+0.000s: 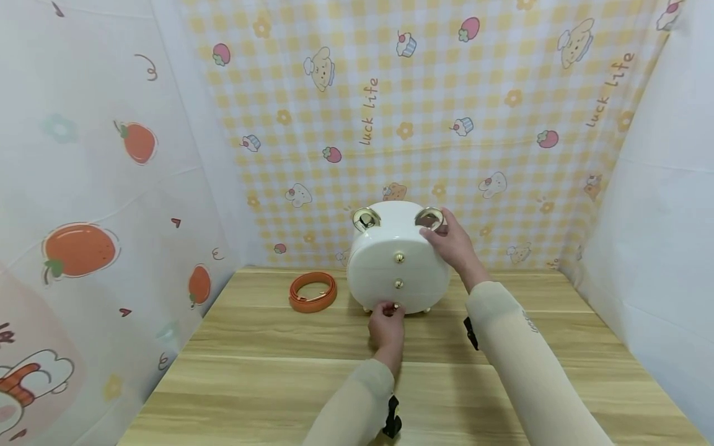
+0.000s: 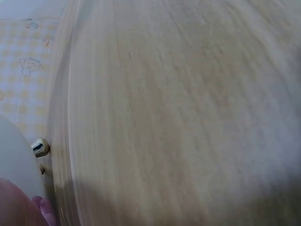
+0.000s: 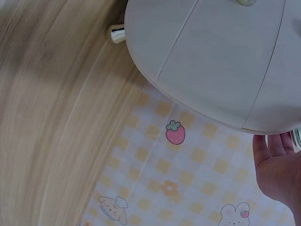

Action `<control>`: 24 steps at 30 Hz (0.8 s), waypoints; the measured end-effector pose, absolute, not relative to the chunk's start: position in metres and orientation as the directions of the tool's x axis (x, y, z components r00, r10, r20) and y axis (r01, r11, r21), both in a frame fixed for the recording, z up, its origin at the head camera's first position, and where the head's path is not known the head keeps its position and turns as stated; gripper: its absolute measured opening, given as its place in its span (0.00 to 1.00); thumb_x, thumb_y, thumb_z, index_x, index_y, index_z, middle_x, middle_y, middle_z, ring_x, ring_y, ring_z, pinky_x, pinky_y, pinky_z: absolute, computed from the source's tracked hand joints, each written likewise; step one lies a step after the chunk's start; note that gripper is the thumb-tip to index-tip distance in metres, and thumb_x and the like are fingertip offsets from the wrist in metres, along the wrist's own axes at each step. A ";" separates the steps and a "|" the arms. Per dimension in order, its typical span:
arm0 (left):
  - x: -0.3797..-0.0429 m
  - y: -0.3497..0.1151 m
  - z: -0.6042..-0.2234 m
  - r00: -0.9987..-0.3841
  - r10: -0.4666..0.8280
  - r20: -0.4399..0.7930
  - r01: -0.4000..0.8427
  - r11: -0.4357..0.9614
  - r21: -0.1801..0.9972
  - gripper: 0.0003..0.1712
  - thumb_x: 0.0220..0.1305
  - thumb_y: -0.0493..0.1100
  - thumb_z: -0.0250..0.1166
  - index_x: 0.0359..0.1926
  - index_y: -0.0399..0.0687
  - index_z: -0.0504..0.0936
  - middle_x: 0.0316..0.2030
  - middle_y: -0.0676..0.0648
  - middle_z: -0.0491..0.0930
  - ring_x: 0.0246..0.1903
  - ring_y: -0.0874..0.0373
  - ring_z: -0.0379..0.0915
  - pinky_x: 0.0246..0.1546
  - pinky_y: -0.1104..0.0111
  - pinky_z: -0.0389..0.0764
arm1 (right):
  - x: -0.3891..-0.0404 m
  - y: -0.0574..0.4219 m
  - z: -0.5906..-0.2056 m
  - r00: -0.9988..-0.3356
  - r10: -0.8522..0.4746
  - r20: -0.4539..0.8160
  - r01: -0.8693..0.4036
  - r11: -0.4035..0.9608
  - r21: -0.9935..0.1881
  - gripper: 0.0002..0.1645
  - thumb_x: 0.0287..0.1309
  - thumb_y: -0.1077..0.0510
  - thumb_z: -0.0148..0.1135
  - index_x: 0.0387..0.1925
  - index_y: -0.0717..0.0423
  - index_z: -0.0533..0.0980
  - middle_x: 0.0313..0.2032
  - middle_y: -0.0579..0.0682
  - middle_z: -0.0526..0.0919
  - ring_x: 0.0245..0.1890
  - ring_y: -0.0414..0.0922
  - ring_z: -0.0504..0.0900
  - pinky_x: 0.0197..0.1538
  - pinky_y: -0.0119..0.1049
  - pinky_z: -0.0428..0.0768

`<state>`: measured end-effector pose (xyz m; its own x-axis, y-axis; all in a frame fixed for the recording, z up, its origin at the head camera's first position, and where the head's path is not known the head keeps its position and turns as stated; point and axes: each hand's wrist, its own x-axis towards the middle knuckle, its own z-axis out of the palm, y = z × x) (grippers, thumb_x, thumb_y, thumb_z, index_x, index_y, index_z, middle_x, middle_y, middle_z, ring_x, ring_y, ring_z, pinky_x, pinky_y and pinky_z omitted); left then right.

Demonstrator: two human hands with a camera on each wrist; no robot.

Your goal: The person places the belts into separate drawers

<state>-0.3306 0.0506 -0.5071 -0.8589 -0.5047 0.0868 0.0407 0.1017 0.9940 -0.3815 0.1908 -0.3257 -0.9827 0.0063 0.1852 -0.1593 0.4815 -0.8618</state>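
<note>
A glossy white rounded jewelry box (image 1: 370, 275) stands upright at the back of the table, with gold feet and two gold ear-like rings on top. Down its front run gold knobs, and thin seams between its drawers show in the right wrist view. My left hand (image 1: 386, 328) pinches the lowest knob (image 1: 396, 306) from the front. At the upper right, my right hand (image 1: 456, 244) holds the box beside the right gold ring (image 1: 440, 214), thumb in front and fingers behind. In the left wrist view only part of the left hand (image 2: 19, 207) shows, at the corner.
An orange coiled strap (image 1: 313, 303) with a gold clasp lies left of the box on the wooden table (image 1: 251, 384). A yellow checked cloth (image 1: 502, 80) hangs right behind the table. White printed cloths close off the left and right sides.
</note>
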 end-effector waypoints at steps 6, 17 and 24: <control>-0.329 0.051 -0.504 -0.853 -0.518 0.068 0.009 0.115 0.993 0.09 0.53 0.38 0.75 0.28 0.47 0.81 0.23 0.54 0.78 0.24 0.61 0.72 0.30 0.63 0.76 | -0.381 0.190 -0.326 -0.983 0.008 0.185 -0.158 0.480 -0.863 0.48 0.68 0.45 0.60 0.79 0.43 0.45 0.58 0.65 0.76 0.57 0.61 0.76 0.59 0.57 0.74; -0.329 0.052 -0.504 -0.856 -0.514 0.051 -0.019 0.130 0.991 0.07 0.54 0.40 0.75 0.29 0.48 0.83 0.24 0.55 0.78 0.24 0.61 0.73 0.30 0.64 0.75 | -0.380 0.193 -0.327 -0.982 0.013 0.188 -0.159 0.479 -0.863 0.48 0.68 0.45 0.61 0.79 0.44 0.46 0.59 0.65 0.75 0.59 0.61 0.75 0.59 0.57 0.74; -0.329 0.053 -0.505 -0.840 -0.537 0.083 0.009 0.140 0.990 0.08 0.51 0.38 0.76 0.26 0.48 0.83 0.22 0.55 0.79 0.22 0.62 0.73 0.28 0.64 0.76 | -0.381 0.191 -0.327 -0.981 0.009 0.193 -0.167 0.470 -0.867 0.47 0.68 0.47 0.61 0.79 0.45 0.48 0.59 0.66 0.76 0.58 0.61 0.75 0.59 0.57 0.74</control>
<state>-0.3295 0.0525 -0.5050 -0.8396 -0.5367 0.0831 0.0085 0.1399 0.9901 -0.3812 0.1911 -0.3266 -0.9811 0.0087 0.1932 -0.1665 0.4700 -0.8668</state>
